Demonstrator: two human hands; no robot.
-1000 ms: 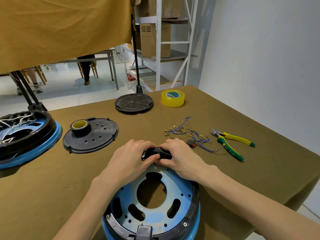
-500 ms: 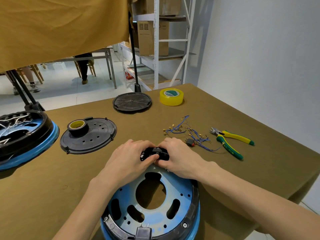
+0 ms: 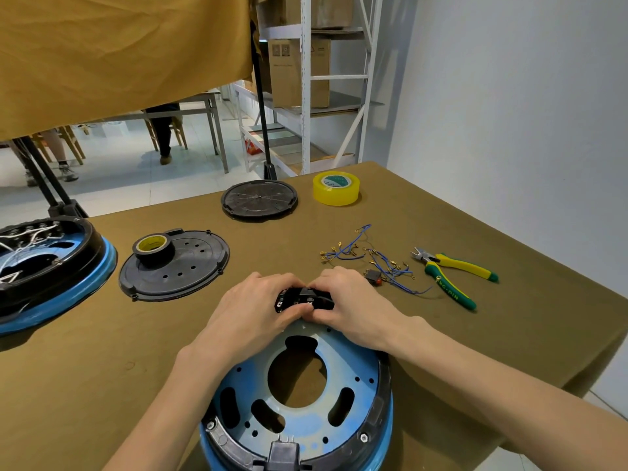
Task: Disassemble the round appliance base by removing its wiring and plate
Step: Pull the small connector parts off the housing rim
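Working at the far rim of the round appliance base (image 3: 299, 396), both hands were seen closed around a small black module (image 3: 303, 298). The left hand (image 3: 253, 309) was curled over the module's left end, with its thumb pressed against the near edge; the right hand (image 3: 353, 309) was curled over the right end in the same way. The base itself was set on the table (image 3: 85, 385) at its near edge, open side up, with the blue plate (image 3: 343, 362) exposed inside the black ring.

For the step to be done well, it was judged that the module should be eased up evenly from both ends rather than levered from one side, so that any clip would not be snapped. The base would best be kept flat, since it could slide on the cloth. Whether a wire was attached beneath could not be told.

Beyond the base and to its right, loose blue wires (image 3: 373, 261) with brass terminals were laid, and a small black switch (image 3: 373, 276) was seen just beside them. Further right, green and yellow cutters (image 3: 455, 275) were placed; lettering was printed on a green handle, but only fragments could be made out. The logo on the yellow tape roll (image 3: 335, 188), far beyond the base, was too small to be read.
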